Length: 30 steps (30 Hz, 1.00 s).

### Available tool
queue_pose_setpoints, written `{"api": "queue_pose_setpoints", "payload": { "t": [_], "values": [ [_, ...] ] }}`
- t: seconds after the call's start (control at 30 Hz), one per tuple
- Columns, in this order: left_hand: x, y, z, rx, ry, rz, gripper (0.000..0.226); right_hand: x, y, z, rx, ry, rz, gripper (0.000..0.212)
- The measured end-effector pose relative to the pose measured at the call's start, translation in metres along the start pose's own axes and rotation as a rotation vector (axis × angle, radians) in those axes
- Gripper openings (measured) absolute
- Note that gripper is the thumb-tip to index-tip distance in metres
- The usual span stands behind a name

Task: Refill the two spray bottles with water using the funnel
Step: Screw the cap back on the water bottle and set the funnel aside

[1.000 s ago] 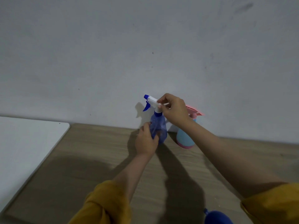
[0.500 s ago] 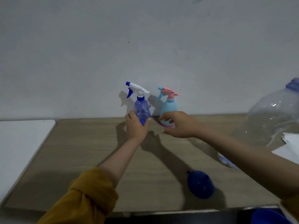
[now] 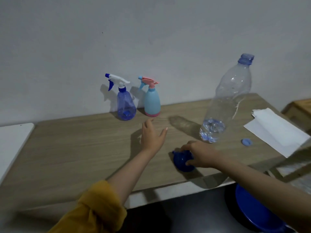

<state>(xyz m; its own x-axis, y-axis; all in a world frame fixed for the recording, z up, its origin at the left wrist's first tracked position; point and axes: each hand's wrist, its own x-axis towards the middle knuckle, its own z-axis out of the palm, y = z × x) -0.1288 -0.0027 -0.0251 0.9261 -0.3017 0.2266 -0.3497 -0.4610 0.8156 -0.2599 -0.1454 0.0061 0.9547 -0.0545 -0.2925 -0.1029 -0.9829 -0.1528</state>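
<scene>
Two spray bottles stand upright by the wall: a clear blue one [image 3: 125,105] with a white trigger head, and to its right a light blue one [image 3: 152,102] with a pink head. A dark blue funnel [image 3: 181,161] lies on the wooden table [image 3: 75,145] near the front edge. My right hand [image 3: 201,156] grips the funnel from the right, fingers curled over it. Over the table hovers my left hand [image 3: 152,134], fingers relaxed and spread, holding nothing, a little in front of the spray bottles.
A large clear water bottle [image 3: 225,101] stands uncapped at the right with a little water at its bottom. Its blue cap [image 3: 246,142] lies beside white paper sheets [image 3: 276,130]. A blue basin [image 3: 255,209] sits below the table's front edge. A white surface [image 3: 11,145] adjoins on the left.
My left hand has let go of the clear blue spray bottle and drawn back. My right hand left the bottles and came down onto the funnel. The view shifted right and down.
</scene>
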Motion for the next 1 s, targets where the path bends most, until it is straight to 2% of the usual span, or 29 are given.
{"api": "queue_pose_setpoints", "payload": {
  "t": [0.17,0.3,0.37,0.47,0.6,0.8,0.93,1.0],
  "values": [
    [-0.013,0.017,0.016,-0.009,-0.067,0.031,0.061,-0.008,0.011,0.015,0.107,0.023,0.024,0.063],
    [-0.018,0.032,0.029,-0.036,-0.100,0.067,0.063,-0.015,0.022,0.018,0.209,0.131,0.017,0.082],
    [-0.019,0.043,0.037,-0.049,-0.118,0.074,0.063,-0.021,0.037,0.018,0.233,0.142,0.056,0.082],
    [-0.022,0.068,0.054,-0.083,-0.138,0.083,0.064,-0.034,0.073,0.018,0.249,0.152,0.140,0.069],
    [-0.024,0.102,0.080,-0.110,-0.216,0.096,0.081,-0.051,0.133,0.019,0.212,0.192,0.309,0.040],
    [-0.029,0.137,0.116,-0.166,-0.180,0.093,0.108,-0.060,0.204,0.022,0.049,0.266,0.498,0.043],
    [-0.027,0.149,0.132,-0.192,-0.084,0.087,0.110,-0.053,0.232,0.029,0.101,0.199,0.478,0.032],
    [-0.025,0.153,0.136,-0.189,-0.043,0.090,0.109,-0.048,0.238,0.026,0.169,0.244,0.420,0.026]
  ]
}}
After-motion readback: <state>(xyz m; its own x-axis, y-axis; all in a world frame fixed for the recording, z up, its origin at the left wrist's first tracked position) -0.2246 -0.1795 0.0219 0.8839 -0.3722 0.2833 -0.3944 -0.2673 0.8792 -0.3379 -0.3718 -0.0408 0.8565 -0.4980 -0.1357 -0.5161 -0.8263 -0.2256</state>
